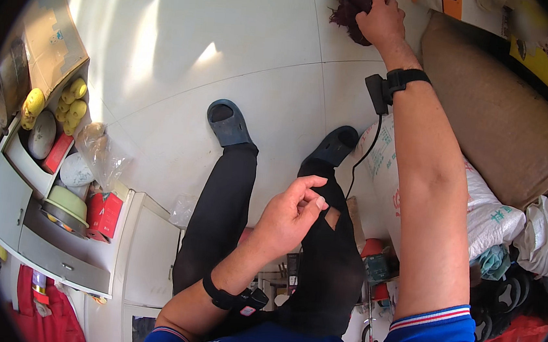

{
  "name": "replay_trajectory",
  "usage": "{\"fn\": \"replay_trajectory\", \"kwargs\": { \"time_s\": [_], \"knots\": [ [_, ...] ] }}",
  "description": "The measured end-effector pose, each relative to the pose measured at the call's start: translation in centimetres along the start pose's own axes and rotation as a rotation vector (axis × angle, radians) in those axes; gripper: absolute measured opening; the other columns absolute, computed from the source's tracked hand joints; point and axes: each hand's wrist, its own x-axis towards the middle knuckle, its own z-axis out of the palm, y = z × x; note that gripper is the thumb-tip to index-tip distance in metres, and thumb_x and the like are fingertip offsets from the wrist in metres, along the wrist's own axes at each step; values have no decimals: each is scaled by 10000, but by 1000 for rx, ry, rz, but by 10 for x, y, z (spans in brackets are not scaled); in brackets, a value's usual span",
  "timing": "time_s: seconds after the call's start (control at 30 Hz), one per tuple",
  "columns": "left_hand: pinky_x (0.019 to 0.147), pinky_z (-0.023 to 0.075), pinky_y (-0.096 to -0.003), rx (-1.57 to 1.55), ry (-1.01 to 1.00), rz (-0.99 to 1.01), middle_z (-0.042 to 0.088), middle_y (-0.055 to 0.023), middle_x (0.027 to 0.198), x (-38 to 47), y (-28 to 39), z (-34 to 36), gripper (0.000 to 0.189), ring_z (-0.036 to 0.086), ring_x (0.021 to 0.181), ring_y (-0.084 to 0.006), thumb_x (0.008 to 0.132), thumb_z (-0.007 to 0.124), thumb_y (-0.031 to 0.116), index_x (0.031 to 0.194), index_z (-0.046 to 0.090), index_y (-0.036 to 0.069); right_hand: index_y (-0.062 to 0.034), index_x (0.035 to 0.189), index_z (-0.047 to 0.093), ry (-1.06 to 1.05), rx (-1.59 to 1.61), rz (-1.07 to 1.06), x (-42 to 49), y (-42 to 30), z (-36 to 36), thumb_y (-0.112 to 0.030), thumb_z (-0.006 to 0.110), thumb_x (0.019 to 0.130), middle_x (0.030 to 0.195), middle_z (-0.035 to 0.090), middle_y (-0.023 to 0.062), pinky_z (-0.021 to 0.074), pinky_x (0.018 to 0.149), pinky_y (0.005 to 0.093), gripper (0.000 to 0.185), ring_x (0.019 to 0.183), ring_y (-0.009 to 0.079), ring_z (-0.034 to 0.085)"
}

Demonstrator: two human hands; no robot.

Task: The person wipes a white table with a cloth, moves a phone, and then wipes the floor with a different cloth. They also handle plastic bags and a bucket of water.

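At the top of the view, my right hand grips a dark maroon cloth with frayed edges, close to a pale tiled floor. The cloth is bunched and partly cut off by the picture's edge. My left hand hangs over my legs with loosely curled fingers, and I see nothing in it. A black strap with a small device is on my right wrist, and a cable runs down from it. Below my hands are my feet in dark clog shoes.
Stuffed woven sacks and a large brown sack line the right side. A white cabinet stands at left, with bowls, a red box and yellow fruit-like items. Behind them leans a cardboard box.
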Motion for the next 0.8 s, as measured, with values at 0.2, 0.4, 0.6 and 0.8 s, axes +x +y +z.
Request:
{"fn": "replay_trajectory", "kwargs": {
  "time_s": [0.2, 0.4, 0.6, 0.8],
  "knots": [
    [933, 525, -311, 4, -52, 60, 725, -83, 1066, -20, 24, -9, 388, 672, 996, -132, 1099, 558, 121, 1468, 523, 6, -335, 1497, 570, 19, -142, 0, -98, -20, 103, -126, 782, 836, 1504, 471, 170, 527, 992, 549, 724, 1283, 446, 510],
    [934, 520, -312, -4, -21, 90, 724, -81, 1087, -17, 23, -14, 394, 669, 1017, -131, 1105, 546, 127, 1479, 517, 7, -310, 1367, 675, -455, -25, -116, -265, -24, 158, -50, 755, 815, 1437, 500, 172, 541, 960, 523, 615, 1253, 427, 529],
    [957, 536, -319, 22, 32, 107, 736, -72, 1092, -7, 5, -11, 389, 693, 1034, -148, 1120, 550, 194, 1462, 538, 8, -204, 1317, 707, -492, 196, -56, -258, -31, 104, -9, 697, 830, 1336, 569, 211, 542, 1010, 517, 524, 1221, 447, 555],
    [947, 538, -303, -73, 23, 92, 727, -61, 1104, -2, 8, -2, 384, 681, 1039, -135, 1119, 564, 188, 1464, 539, 22, -210, 1333, 707, -55, 288, -146, -105, -33, 15, -41, 697, 833, 1339, 583, 250, 548, 1038, 518, 528, 1236, 471, 574]
  ]
}}
